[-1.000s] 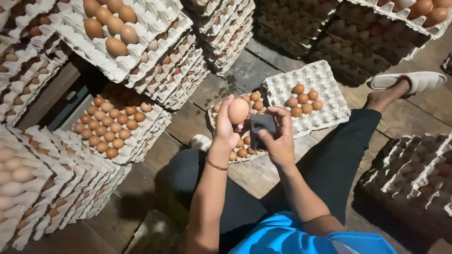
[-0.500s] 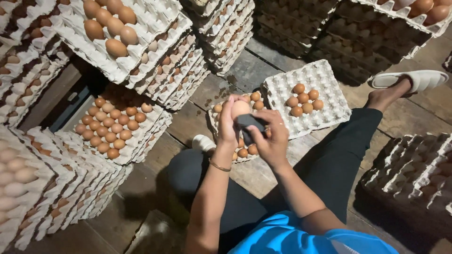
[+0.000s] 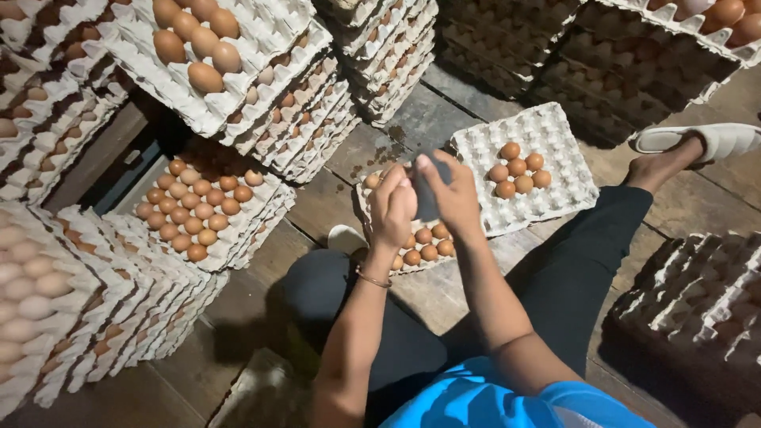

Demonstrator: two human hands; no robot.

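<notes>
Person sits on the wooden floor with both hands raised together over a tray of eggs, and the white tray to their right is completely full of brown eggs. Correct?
Not quite. In the head view the white tray on the right is mostly empty: only a small cluster of brown eggs sits near its middle. The rest holds: left hand and right hand are raised together above the nearer egg tray.

Brown eggs fill a pale grey pulp tray at two o'clock; a dark grey cloth sits centre, with a blue shirt at six o'clock, black trousers, a white slipper and dark wooden floor
</notes>
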